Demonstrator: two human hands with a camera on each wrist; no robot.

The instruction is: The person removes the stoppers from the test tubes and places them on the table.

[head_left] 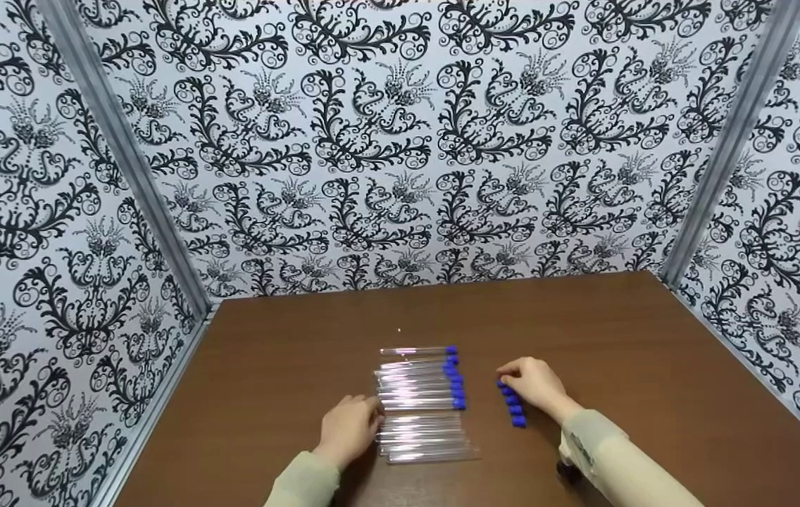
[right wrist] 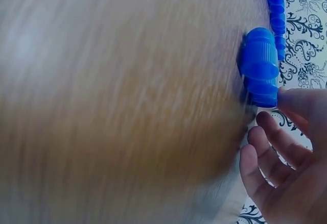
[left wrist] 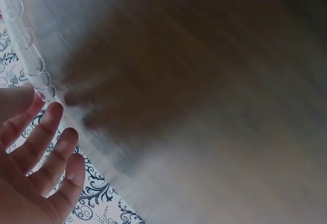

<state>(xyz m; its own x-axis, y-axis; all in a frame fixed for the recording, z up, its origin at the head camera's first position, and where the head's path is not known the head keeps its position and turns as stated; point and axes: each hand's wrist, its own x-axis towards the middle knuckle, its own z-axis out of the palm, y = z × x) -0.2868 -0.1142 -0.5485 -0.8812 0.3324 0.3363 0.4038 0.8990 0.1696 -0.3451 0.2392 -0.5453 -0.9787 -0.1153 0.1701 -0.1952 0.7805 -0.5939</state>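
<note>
L hand by uncapped tubes, R hand at blue cap row.
L fingers bent, R thumb at far cap; can't tell if either grips. Capped tubes just beyond uncapped, patterned wall at bk.

The thumb and index finger of my left hand meet the nearest of a row of clear tubes; whether they pinch it, I can't tell. A dark shadow blurs across the bench.
</note>
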